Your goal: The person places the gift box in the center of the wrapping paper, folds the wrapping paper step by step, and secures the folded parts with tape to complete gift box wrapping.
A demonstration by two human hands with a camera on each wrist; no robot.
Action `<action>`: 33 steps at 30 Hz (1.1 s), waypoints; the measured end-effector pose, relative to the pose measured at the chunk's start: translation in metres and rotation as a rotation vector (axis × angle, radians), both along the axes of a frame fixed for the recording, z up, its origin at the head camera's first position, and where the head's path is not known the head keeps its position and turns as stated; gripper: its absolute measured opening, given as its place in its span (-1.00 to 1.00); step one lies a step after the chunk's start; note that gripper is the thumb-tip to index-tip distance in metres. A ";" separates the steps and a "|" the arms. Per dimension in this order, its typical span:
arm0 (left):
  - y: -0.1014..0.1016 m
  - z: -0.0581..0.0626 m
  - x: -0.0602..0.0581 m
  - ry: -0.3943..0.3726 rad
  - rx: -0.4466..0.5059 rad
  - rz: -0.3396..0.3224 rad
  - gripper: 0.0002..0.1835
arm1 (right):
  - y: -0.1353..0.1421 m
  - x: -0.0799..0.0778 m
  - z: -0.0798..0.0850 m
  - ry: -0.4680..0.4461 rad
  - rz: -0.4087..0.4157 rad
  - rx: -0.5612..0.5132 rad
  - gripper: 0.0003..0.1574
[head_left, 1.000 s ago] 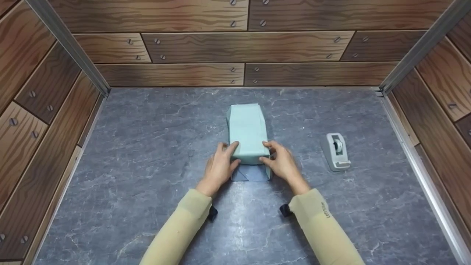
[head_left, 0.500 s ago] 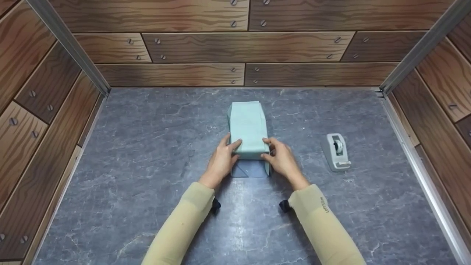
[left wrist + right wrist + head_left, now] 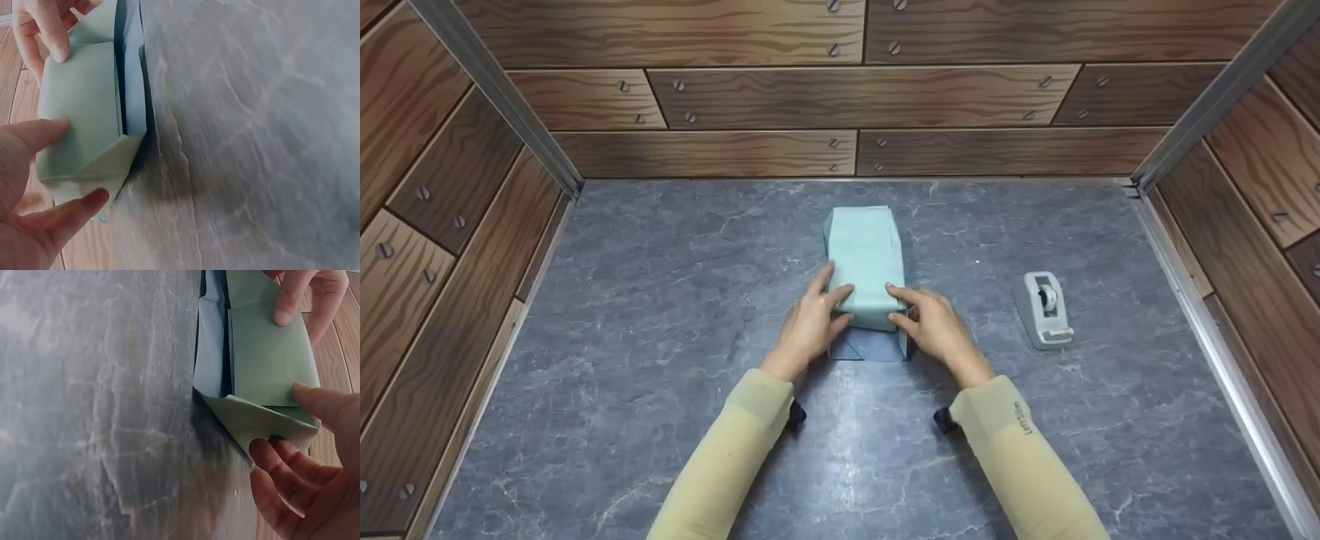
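Observation:
A box wrapped in pale green paper lies lengthwise on the grey marbled surface. At its near end the upper paper is folded down over the end face, while a bluish lower flap sticks out toward me. My left hand grips the near left corner, thumb on the end face and fingers on the top and side. Opposite it, my right hand holds the near right corner, thumb on the folded end and index finger on top. In the right wrist view, a slanted side fold stands out by the right fingers.
A light grey tape dispenser with a roll in it stands to the right of the box. Wood-patterned walls border the surface at the back and both sides, with metal rails along the corners and right edge.
The box has shifted slightly away from me, with both hands following. My right index finger has moved inward over the top, and a left finger reaches farther along the side.

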State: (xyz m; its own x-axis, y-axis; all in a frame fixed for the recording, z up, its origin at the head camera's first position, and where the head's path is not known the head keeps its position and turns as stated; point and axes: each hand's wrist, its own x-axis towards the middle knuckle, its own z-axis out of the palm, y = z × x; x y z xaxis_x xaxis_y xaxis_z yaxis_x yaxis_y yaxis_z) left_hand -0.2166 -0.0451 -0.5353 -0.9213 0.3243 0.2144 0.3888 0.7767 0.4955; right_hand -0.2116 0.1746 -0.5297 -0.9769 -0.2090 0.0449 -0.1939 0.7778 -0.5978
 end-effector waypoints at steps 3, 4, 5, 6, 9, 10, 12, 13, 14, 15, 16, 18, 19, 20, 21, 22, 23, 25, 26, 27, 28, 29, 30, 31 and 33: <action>-0.001 -0.002 0.000 0.036 -0.019 -0.035 -0.51 | 0.000 0.000 -0.001 0.004 -0.005 0.004 -0.39; -0.001 -0.003 0.000 0.043 -0.019 -0.043 -0.52 | -0.001 0.000 -0.002 0.002 -0.010 0.004 -0.40; -0.001 -0.003 0.000 0.045 -0.014 -0.049 -0.52 | -0.001 0.000 -0.002 0.000 -0.016 0.003 -0.40; -0.001 -0.003 0.000 0.042 -0.006 -0.050 -0.51 | -0.001 0.000 -0.002 -0.001 -0.018 0.000 -0.40; -0.001 -0.004 -0.001 0.047 0.023 -0.049 -0.52 | -0.002 0.000 -0.002 -0.005 -0.034 -0.001 -0.41; -0.001 -0.004 -0.001 0.052 0.031 -0.048 -0.52 | -0.002 0.000 -0.002 -0.003 -0.037 -0.001 -0.41; -0.001 -0.004 -0.001 0.060 0.038 -0.046 -0.54 | -0.003 0.001 -0.003 0.006 -0.045 0.001 -0.42; -0.001 -0.005 -0.002 0.063 0.039 -0.045 -0.54 | -0.003 0.001 -0.003 0.013 -0.051 0.001 -0.42; -0.001 -0.005 -0.002 0.065 0.039 -0.043 -0.55 | -0.003 0.001 -0.003 0.021 -0.052 -0.002 -0.42; -0.001 -0.005 -0.002 0.066 0.040 -0.043 -0.55 | -0.004 0.001 -0.004 0.030 -0.053 -0.001 -0.42; -0.001 -0.005 -0.002 0.067 0.041 -0.043 -0.55 | -0.004 0.001 -0.005 0.041 -0.053 0.000 -0.42; -0.001 -0.005 -0.002 0.067 0.044 -0.045 -0.55 | -0.004 0.002 -0.005 0.062 -0.055 0.004 -0.42; 0.000 -0.005 -0.002 0.068 0.047 -0.045 -0.55 | -0.004 0.002 -0.006 0.070 -0.055 0.009 -0.42; 0.000 -0.005 -0.002 0.071 0.046 -0.046 -0.55 | -0.004 0.002 -0.006 0.076 -0.055 0.014 -0.42; 0.000 -0.004 -0.002 0.074 0.044 -0.047 -0.55 | -0.004 0.002 -0.006 0.079 -0.058 0.021 -0.42; 0.000 -0.004 -0.001 0.079 0.041 -0.047 -0.55 | -0.004 0.001 -0.006 0.080 -0.058 0.025 -0.42; 0.000 -0.004 -0.001 0.085 0.034 -0.047 -0.55 | -0.004 0.002 -0.006 0.079 -0.059 0.029 -0.42; 0.000 -0.004 -0.001 0.098 0.022 -0.051 -0.55 | -0.004 0.002 -0.007 0.077 -0.055 0.038 -0.42; 0.001 -0.004 -0.001 0.104 0.016 -0.052 -0.55 | -0.004 0.002 -0.007 0.076 -0.053 0.041 -0.42; 0.001 -0.003 -0.001 0.110 0.010 -0.053 -0.55 | -0.004 0.002 -0.007 0.077 -0.052 0.045 -0.42; 0.001 -0.003 -0.001 0.116 0.005 -0.053 -0.55 | -0.004 0.002 -0.007 0.081 -0.051 0.048 -0.41; 0.001 -0.003 -0.001 0.120 -0.001 -0.053 -0.55 | -0.004 0.002 -0.007 0.084 -0.051 0.051 -0.41; 0.001 -0.002 -0.001 0.121 -0.002 -0.053 -0.55 | -0.005 0.003 -0.007 0.088 -0.052 0.051 -0.40; 0.001 -0.002 -0.001 0.123 -0.006 -0.051 -0.54 | -0.005 0.003 -0.008 0.091 -0.055 0.051 -0.39; 0.002 -0.002 -0.002 0.127 -0.013 -0.048 -0.55 | -0.006 0.005 -0.008 0.096 -0.064 0.043 -0.36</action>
State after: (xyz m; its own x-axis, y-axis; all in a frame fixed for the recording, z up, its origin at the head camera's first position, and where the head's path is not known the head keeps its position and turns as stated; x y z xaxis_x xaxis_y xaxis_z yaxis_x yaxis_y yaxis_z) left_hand -0.2182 -0.0435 -0.5369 -0.8703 0.3713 0.3235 0.4848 0.7616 0.4301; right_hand -0.2064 0.1691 -0.5380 -0.9799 -0.1501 0.1311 -0.1977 0.8148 -0.5450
